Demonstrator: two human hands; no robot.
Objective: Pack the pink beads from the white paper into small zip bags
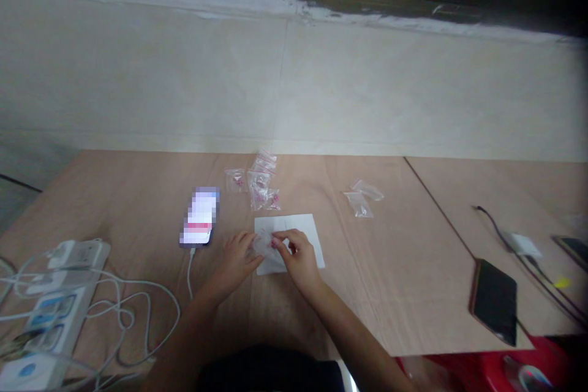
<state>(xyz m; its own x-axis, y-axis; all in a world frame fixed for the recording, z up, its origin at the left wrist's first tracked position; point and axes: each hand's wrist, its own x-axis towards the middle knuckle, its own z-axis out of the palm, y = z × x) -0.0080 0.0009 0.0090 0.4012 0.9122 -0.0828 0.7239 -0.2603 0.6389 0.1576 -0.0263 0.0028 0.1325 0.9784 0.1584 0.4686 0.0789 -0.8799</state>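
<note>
Over a white sheet of paper [298,229] on the wooden table, both hands meet at a small clear plastic bag [261,244]. My left hand [236,260] grips the bag's left side between thumb and fingers. My right hand [298,257] pinches small pink pieces [273,243] at the bag's right side; their exact kind is too small to make out. Behind the paper lies a cluster of clear zip bags [260,187] with pink bits inside, and a single such bag [236,180] rests to its left. Further right are clear bags [361,203] without visible pink contents.
A lit phone [200,217] on a white charging cable lies left of the paper. White power strips [59,306] and tangled cables fill the left front. At right are a dark phone [495,301], a white adapter [526,245] and a black cable. A wall bounds the table's back.
</note>
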